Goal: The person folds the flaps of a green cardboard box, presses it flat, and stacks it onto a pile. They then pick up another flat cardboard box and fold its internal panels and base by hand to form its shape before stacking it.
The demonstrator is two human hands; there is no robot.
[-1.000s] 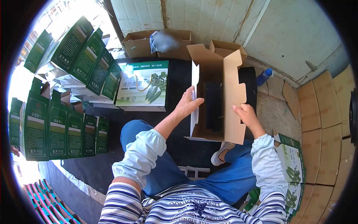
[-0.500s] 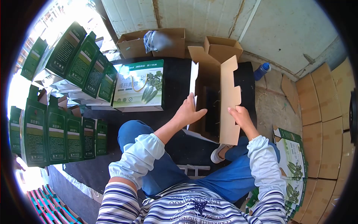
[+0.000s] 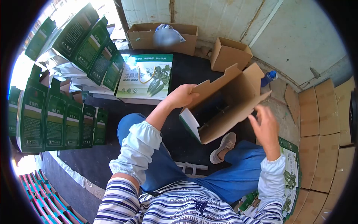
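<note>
**Head cam: half-folded carton tipped between two hands**

Head view, looking straight down over a striped shirt and blue jeans. Holding a half-folded cardboard box (image 3: 227,102) up at about 12 o'clock from the lap, tilted so the open brown inside faces back. Left hand (image 3: 181,96) clamped on the box's upper-left flap edge, at roughly 9 o'clock of the box. Right hand (image 3: 265,125) off at the box's 4 o'clock, fingers spread and loose, gripping nothing, just beside the lower right edge; can't quite tell if a fingertip brushes it.

Around it:
- finished green printed carton (image 3: 146,76) lying flat at 10 o'clock of the box, on the black mat (image 3: 179,134)
- rows of upright green cartons (image 3: 56,119) way over at 9 o'clock
- small empty brown box (image 3: 229,54) at 12 o'clock, against the wall
- blue bottle (image 3: 269,77) at 2 o'clock
- grey shoe (image 3: 222,147) right below the box at 6 o'clock
- flat green cartons (image 3: 291,168) stacked at 4 o'clock
</note>
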